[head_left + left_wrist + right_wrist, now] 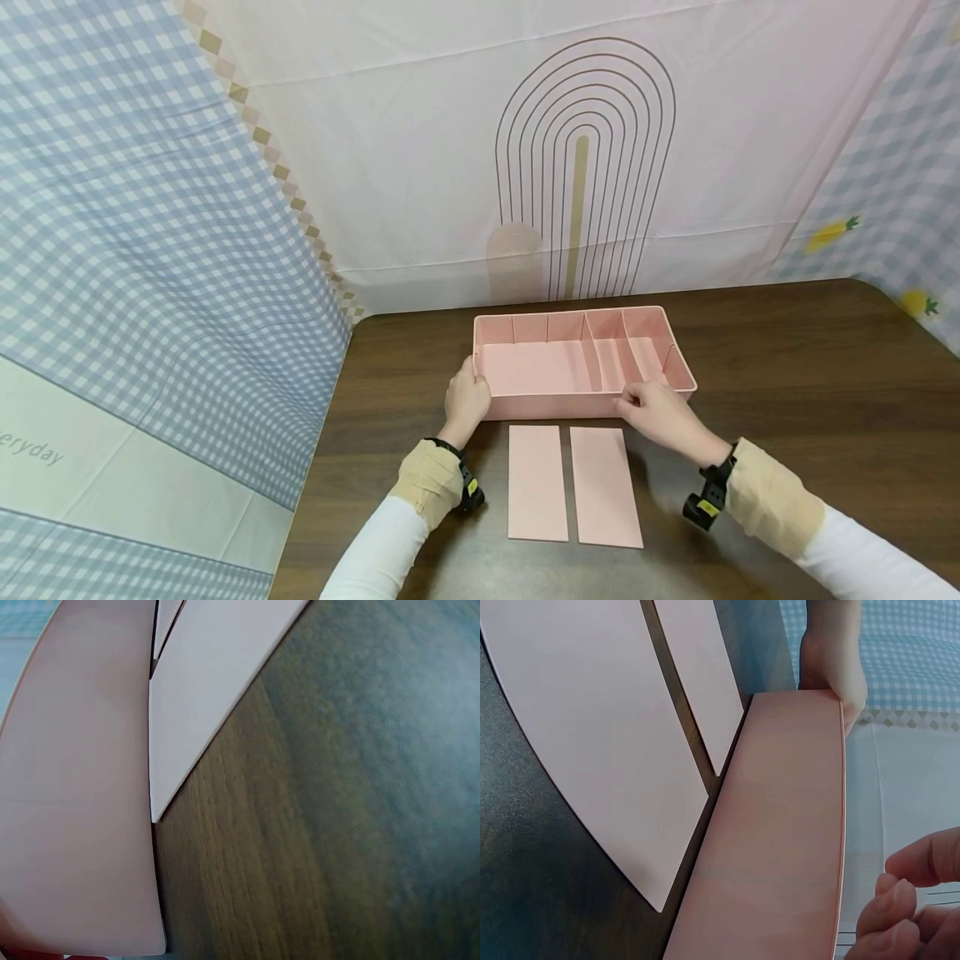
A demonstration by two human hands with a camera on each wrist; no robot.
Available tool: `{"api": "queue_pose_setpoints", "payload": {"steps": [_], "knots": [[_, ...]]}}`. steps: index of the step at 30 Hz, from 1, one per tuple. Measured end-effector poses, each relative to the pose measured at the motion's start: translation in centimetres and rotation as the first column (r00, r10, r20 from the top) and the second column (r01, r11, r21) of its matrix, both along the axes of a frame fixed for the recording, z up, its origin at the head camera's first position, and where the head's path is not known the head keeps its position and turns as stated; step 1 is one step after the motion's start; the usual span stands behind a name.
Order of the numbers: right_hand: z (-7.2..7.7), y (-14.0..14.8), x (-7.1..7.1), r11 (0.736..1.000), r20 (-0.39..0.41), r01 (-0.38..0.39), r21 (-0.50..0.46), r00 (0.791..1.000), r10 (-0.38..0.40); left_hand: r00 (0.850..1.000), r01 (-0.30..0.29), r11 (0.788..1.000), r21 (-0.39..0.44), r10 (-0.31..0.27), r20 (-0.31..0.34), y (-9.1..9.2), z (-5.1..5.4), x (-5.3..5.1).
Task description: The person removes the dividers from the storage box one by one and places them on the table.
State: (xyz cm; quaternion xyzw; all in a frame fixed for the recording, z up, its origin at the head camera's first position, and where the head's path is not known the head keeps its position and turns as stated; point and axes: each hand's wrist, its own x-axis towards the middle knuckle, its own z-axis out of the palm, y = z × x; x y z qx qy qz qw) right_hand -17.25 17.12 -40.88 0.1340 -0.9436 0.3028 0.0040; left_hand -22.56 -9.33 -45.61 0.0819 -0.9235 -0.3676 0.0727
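Observation:
A pink divided storage box [555, 407] sits long side toward me on the wooden table. Its left part is one wide bay; two dividers cross the right part, and a short piece [667, 357] shows near the right end. My left hand [467, 402] grips the box's left end at the near corner. Over the right part of the front wall is my right hand [663, 414], fingers curled and thumb close to the fingertips. The right wrist view shows those fingers [896, 915] above the rim, nothing visible between them. Two flat pink panels [537, 483] [606, 487] lie side by side before the box.
Dark wood tabletop [795, 367] surrounds the box. A white cloth with an arch print [420, 167] hangs behind the table, and blue checked cloth [187, 208] hangs along the left. Both wrists carry strapped black cameras.

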Motion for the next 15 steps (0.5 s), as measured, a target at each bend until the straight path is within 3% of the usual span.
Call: {"api": "queue_pose_setpoints", "payload": {"steps": [15], "knots": [[0.04,0.06,-0.97,1.000,0.001,0.001,-0.029,1.000,-0.001,1.000,0.001,1.000,-0.005,-0.001,-0.007,0.03,0.01,0.06]]}}
